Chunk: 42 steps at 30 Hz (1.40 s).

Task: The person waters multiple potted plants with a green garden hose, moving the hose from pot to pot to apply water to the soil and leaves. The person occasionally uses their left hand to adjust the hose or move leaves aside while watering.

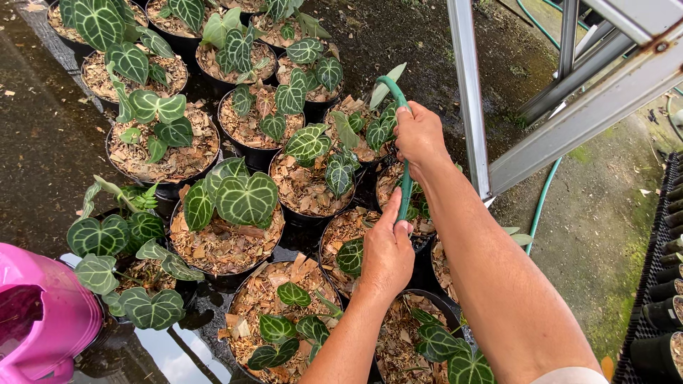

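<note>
Hose bent over the pots

Ground at left lies wet, beside a pink watering can [43, 320]. Left hand [386, 256] pinches the green hose [405, 185] low; right hand [420, 135] grips its bend above potted plants [235, 206], bark looking mostly dry.

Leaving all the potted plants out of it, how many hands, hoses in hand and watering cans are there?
Hands: 2, the left hand and the right hand
Green hose, in the grip of both hands: 1
Pink watering can: 1
Total: 4
</note>
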Each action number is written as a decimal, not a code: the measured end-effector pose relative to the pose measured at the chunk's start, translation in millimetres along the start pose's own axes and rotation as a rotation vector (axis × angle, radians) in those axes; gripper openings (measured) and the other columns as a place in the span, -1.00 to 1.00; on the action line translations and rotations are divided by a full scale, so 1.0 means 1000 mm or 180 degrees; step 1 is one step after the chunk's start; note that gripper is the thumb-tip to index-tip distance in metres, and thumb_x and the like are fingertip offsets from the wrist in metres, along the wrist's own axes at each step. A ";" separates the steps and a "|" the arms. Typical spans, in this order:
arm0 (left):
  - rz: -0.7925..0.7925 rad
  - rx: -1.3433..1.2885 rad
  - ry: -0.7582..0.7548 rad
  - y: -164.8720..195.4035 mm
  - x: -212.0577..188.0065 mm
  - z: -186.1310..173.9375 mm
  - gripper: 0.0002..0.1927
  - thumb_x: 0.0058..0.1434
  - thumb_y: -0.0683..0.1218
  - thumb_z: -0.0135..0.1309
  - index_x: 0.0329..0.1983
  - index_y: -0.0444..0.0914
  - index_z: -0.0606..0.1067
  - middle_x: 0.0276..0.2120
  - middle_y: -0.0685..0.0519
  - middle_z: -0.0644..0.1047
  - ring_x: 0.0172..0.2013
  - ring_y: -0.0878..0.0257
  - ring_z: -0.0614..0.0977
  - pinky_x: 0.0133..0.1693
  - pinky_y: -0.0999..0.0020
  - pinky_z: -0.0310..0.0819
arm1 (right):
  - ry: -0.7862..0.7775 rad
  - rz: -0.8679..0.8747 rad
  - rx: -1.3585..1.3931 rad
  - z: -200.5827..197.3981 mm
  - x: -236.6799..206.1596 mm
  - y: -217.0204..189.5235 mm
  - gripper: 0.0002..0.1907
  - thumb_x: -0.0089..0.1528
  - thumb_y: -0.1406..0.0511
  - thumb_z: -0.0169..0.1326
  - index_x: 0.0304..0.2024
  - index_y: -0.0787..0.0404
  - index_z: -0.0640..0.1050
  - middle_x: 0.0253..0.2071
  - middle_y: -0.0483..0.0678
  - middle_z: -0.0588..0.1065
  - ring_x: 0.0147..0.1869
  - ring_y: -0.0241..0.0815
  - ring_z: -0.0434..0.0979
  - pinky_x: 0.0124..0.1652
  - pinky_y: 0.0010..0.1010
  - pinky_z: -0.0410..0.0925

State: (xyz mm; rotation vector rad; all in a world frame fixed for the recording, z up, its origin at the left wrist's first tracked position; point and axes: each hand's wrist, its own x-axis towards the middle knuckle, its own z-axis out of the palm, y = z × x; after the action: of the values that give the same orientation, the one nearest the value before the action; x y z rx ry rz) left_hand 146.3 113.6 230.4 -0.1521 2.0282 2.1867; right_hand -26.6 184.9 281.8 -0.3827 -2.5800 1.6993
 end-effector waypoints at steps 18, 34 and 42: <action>-0.0178 0.0122 -0.0075 0.006 -0.010 0.001 -0.40 0.40 -0.16 -0.21 0.52 -0.03 0.16 -0.27 -0.08 0.61 -0.36 0.21 0.63 -0.25 0.26 0.56 | 0.0028 0.0135 0.0123 -0.004 -0.005 0.011 -0.70 0.41 0.20 -0.12 0.13 0.12 0.48 -0.47 -0.23 0.33 -0.55 -0.45 0.23 -0.57 -0.50 0.21; 0.0228 0.0448 0.0100 0.105 -0.138 0.048 -0.42 0.35 -0.25 -0.10 0.47 -0.34 0.24 0.33 -0.28 0.42 0.34 -0.04 0.44 0.33 0.20 0.22 | -0.0500 0.0699 0.1379 -0.150 -0.100 -0.080 -0.41 0.47 0.21 -0.13 0.54 0.02 0.09 -0.48 -0.23 0.26 -0.54 -0.40 0.19 -0.54 -0.47 0.25; -0.1103 -0.0019 0.0334 0.169 -0.314 -0.027 -0.46 0.39 -0.26 -0.15 0.46 -0.29 0.25 0.21 -0.14 0.52 0.14 0.19 0.58 0.19 0.34 0.39 | -0.0696 0.1261 0.1423 -0.215 -0.182 -0.203 -0.42 0.47 0.22 -0.20 0.55 -0.08 0.11 -0.50 -0.23 0.24 -0.50 -0.42 0.21 -0.47 -0.50 0.28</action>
State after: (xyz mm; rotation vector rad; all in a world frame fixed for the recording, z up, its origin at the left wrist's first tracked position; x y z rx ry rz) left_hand 423.2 61.0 449.9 -0.5833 1.8764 2.0046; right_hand 146.1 263.2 573.0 -0.7561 -2.2532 2.5040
